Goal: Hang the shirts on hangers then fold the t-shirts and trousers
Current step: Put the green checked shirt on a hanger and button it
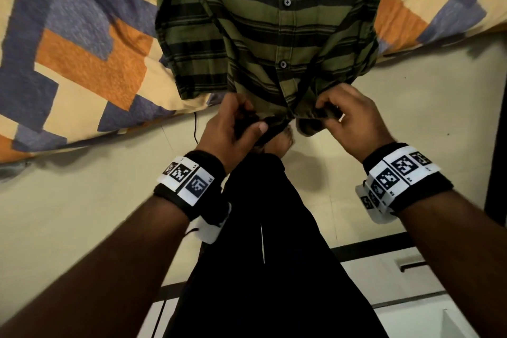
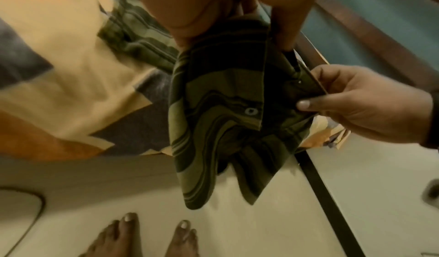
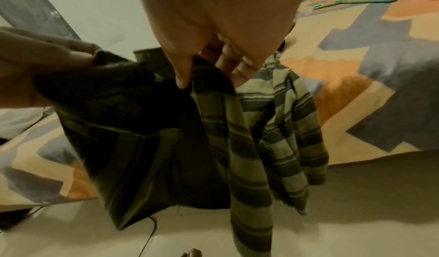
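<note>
A green shirt [image 1: 263,22] with dark stripes and dark buttons hangs off the bed edge, its collar end toward me. My left hand [image 1: 236,123] grips the bunched collar edge on the left; my right hand [image 1: 348,115] pinches the collar edge on the right. In the left wrist view the shirt [image 2: 213,114] droops below my left hand's fingers [image 2: 187,26], with the right hand [image 2: 356,103] pinching its edge. In the right wrist view my right hand [image 3: 209,62] pinches the shirt [image 3: 249,139], and the left hand [image 3: 42,60] grips its dark folded part. A green hanger [image 3: 351,0] lies farther back on the bed.
The bed [image 1: 82,57] carries a patchwork cover of cream, orange and blue blocks. Pale floor tiles [image 1: 82,214] lie below, with a thin black cable [image 1: 195,129] at the bed edge. My bare feet [image 2: 142,236] and black trousers [image 1: 260,255] are beneath the hands. A white cabinet [image 1: 397,277] stands lower right.
</note>
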`<state>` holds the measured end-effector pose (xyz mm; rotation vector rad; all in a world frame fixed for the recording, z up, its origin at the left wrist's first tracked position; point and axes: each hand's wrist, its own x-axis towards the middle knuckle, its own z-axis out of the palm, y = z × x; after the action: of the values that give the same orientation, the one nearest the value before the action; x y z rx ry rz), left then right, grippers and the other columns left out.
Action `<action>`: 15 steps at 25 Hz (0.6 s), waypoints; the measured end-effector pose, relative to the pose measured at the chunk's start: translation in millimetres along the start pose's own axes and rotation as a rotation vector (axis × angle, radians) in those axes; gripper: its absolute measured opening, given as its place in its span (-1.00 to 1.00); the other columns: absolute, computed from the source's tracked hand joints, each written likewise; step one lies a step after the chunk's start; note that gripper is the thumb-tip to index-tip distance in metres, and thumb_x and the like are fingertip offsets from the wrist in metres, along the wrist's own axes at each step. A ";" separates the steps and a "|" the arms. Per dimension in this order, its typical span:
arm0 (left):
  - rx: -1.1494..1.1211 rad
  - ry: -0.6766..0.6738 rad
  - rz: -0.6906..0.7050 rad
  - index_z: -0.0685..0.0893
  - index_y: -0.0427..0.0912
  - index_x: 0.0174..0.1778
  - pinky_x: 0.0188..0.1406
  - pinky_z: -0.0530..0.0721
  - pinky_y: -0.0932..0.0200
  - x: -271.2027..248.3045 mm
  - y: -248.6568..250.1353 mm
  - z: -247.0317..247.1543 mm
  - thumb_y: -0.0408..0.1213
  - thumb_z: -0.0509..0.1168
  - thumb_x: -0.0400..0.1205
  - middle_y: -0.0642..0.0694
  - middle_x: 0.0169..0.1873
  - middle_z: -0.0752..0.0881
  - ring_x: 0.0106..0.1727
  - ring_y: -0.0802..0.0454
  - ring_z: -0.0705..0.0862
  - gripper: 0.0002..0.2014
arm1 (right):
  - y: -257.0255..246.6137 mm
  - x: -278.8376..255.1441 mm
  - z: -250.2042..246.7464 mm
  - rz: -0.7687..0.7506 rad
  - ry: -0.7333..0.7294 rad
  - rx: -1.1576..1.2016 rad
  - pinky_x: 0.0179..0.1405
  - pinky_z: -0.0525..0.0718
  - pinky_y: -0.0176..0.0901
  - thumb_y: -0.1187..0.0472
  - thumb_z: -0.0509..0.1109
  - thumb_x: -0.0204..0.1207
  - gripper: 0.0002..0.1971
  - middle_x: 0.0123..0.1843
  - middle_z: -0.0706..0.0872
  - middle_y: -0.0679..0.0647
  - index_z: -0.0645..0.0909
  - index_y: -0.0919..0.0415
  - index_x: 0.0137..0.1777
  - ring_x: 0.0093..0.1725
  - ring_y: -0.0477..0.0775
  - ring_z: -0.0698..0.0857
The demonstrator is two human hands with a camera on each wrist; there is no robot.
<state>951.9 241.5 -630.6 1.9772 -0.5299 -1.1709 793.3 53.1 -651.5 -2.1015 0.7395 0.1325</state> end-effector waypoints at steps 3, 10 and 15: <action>0.110 -0.065 0.007 0.49 -0.31 0.12 -0.23 0.43 0.64 2.4 -11.5 -11.3 -0.41 0.50 0.46 0.28 -0.16 0.53 -0.20 0.56 0.55 -0.61 | 15.0 -4.8 -11.5 -0.057 0.115 -0.117 -0.02 0.59 -0.02 0.26 0.47 0.43 -0.91 -0.07 0.65 0.16 0.76 0.23 -0.10 -0.04 0.13 0.61; 0.185 0.133 0.258 0.74 -0.20 -0.20 -0.09 0.45 0.59 -4.0 -15.6 -35.8 -0.30 0.51 0.43 0.16 -0.11 0.59 -0.05 0.46 0.54 -0.89 | 5.9 -18.5 -21.1 0.207 0.064 0.215 -0.14 0.62 -0.36 0.28 0.59 0.39 -0.88 -0.24 0.77 -0.03 0.81 0.23 -0.09 -0.23 -0.19 0.70; 0.160 0.165 0.141 0.64 -0.06 -0.30 -0.21 0.46 0.46 -30.7 -0.2 -22.6 -0.31 0.59 0.36 0.11 -0.29 0.55 -0.26 0.27 0.51 -0.78 | 6.7 -44.3 -11.0 0.396 -0.094 0.166 -0.23 0.57 -0.40 0.28 0.62 0.35 -0.92 -0.22 0.74 0.11 0.77 0.15 -0.21 -0.24 -0.11 0.65</action>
<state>956.5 271.4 -607.2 2.1120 -0.6821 -0.8933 751.6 61.9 -634.0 -1.7603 1.0650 0.3709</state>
